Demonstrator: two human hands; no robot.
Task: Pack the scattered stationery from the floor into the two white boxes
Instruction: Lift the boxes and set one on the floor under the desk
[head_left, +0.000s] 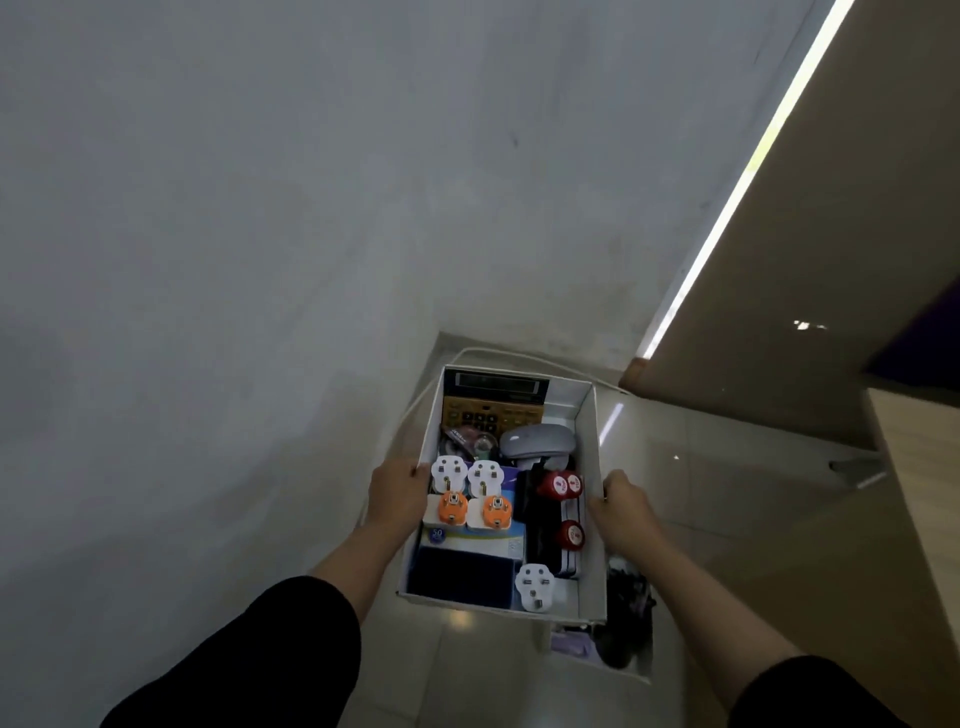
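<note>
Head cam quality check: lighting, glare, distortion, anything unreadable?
Head view: dim overall, with one blown-out light strip along the upper right. Small glare spots show on the glossy floor tiles. Wide-angle bending curves the wall edges. The white box held by the left hand and right hand is sharp enough to show the plugs, but the second box beneath is too dark to read.

You can read very little here. The blue-and-white packet (470, 540) lying in the white box (592, 519) carries the number "50" in a small round badge at its left corner. The red caps (560, 486) bear pale markings, and the calculator (493, 410) keys show marks, but all of these are too blurred to make out.
</note>
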